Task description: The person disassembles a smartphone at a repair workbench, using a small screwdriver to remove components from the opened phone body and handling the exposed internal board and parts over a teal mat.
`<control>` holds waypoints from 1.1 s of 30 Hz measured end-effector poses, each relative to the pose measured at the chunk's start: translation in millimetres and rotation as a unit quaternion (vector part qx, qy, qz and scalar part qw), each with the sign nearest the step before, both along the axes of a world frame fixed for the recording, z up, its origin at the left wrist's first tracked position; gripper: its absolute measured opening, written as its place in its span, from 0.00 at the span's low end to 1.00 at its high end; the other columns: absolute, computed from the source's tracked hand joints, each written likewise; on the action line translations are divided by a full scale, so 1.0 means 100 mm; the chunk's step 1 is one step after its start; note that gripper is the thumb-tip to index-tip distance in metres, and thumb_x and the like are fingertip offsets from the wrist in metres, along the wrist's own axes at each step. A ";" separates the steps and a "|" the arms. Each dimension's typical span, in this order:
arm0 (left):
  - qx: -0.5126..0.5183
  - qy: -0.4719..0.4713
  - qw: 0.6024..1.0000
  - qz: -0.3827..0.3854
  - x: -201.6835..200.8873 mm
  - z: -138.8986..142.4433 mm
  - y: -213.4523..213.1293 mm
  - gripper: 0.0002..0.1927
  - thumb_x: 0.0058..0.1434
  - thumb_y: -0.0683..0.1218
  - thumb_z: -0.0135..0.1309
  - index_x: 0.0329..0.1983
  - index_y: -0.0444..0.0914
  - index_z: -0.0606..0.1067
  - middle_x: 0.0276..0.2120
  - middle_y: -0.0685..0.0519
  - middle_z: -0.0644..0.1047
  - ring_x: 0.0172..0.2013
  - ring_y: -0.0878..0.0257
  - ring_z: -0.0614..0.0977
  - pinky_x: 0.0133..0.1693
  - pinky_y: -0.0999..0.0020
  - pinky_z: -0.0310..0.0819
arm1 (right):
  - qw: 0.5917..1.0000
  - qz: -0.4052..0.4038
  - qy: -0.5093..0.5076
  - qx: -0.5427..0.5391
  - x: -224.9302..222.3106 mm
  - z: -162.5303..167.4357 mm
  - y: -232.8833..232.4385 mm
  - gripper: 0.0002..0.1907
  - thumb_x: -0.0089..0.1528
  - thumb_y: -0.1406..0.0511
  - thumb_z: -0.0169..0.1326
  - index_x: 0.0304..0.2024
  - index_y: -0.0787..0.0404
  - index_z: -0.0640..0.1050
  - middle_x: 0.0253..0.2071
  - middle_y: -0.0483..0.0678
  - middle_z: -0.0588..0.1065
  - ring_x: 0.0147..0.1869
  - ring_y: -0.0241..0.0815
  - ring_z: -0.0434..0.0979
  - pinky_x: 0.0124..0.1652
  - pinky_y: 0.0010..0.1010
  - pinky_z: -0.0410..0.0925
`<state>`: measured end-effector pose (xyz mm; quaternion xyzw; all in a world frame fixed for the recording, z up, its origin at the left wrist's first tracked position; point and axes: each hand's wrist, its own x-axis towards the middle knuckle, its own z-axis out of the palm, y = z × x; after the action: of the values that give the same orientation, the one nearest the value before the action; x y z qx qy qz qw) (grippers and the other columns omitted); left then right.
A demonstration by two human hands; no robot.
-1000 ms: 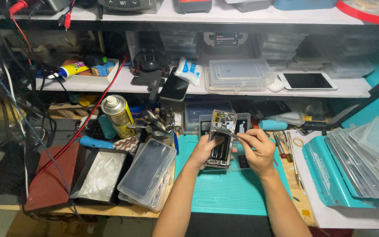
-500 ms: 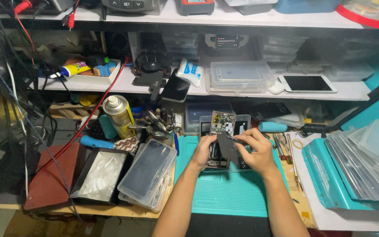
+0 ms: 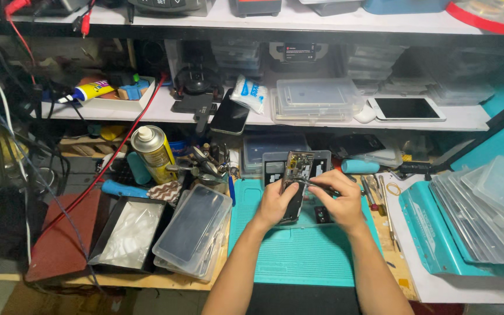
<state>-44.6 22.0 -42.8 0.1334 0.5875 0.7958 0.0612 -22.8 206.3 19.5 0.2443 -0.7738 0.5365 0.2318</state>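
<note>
Clearly the left hand (image 3: pixel 276 204) is closed around the lower edge of the opened phone (image 3: pixel 294 185), propped over the teal mat (image 3: pixel 304 256) near the tabletop's front edge. Light, rigid and fragile with its exposed boards, it is best gripped by the frame. The right hand (image 3: pixel 338 201) pinches a thin tool (image 3: pixel 316 185) at its middle.

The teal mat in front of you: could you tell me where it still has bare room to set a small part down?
The teal mat is bare along its near half, between the forearms and the stacked clear cases on the left. Its far end is crowded: the left hand and right hand work on the opened phone there, tools beside it.
</note>
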 end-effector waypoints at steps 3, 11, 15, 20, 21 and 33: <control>-0.064 0.066 0.996 0.021 0.01 -0.04 0.00 0.11 0.70 0.45 0.51 0.46 0.32 0.79 0.34 0.54 0.81 0.34 0.71 0.80 0.36 0.74 0.75 | 1.000 0.004 -0.003 0.003 -0.01 -0.01 0.01 0.10 0.55 0.74 0.65 0.40 0.66 0.83 0.37 0.47 0.79 0.40 0.36 0.78 0.40 0.23 0.69; -0.094 0.074 0.992 0.026 0.05 0.03 0.00 0.12 0.70 0.46 0.51 0.44 0.33 0.79 0.30 0.56 0.79 0.32 0.72 0.77 0.34 0.72 0.73 | 1.000 0.000 -0.016 -0.005 -0.03 -0.04 0.00 0.11 0.55 0.74 0.65 0.41 0.65 0.84 0.37 0.47 0.79 0.39 0.36 0.78 0.39 0.23 0.69; -0.102 0.095 0.990 0.032 0.07 0.08 0.00 0.12 0.70 0.46 0.51 0.46 0.32 0.79 0.31 0.56 0.80 0.33 0.72 0.77 0.36 0.72 0.73 | 1.000 0.008 -0.003 -0.006 -0.04 -0.05 0.01 0.11 0.55 0.74 0.65 0.41 0.65 0.84 0.37 0.47 0.79 0.40 0.36 0.78 0.40 0.23 0.69; -0.092 0.053 0.994 0.013 0.08 0.13 -0.01 0.13 0.70 0.47 0.50 0.45 0.32 0.79 0.31 0.54 0.81 0.32 0.70 0.79 0.35 0.71 0.74 | 1.000 0.016 -0.007 -0.016 -0.05 -0.07 0.02 0.11 0.55 0.74 0.65 0.41 0.66 0.84 0.37 0.48 0.79 0.40 0.36 0.78 0.40 0.23 0.70; -0.089 0.043 0.995 0.008 0.08 0.14 -0.01 0.13 0.70 0.47 0.50 0.45 0.33 0.79 0.31 0.54 0.81 0.32 0.70 0.80 0.35 0.71 0.75 | 1.000 0.015 -0.006 -0.015 -0.05 -0.07 0.02 0.11 0.55 0.74 0.65 0.41 0.66 0.84 0.37 0.48 0.79 0.40 0.36 0.78 0.40 0.23 0.70; -0.081 0.070 0.994 -0.013 0.07 0.10 -0.01 0.13 0.71 0.46 0.50 0.46 0.32 0.78 0.33 0.53 0.82 0.34 0.69 0.81 0.37 0.71 0.75 | 1.000 0.017 -0.012 -0.013 -0.06 -0.08 0.04 0.11 0.55 0.74 0.65 0.41 0.66 0.84 0.37 0.48 0.79 0.40 0.35 0.78 0.39 0.22 0.70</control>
<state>-37.9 20.9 -33.0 0.1915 0.6509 0.7335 0.0410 -28.6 209.8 11.1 0.2482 -0.7652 0.5532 0.2165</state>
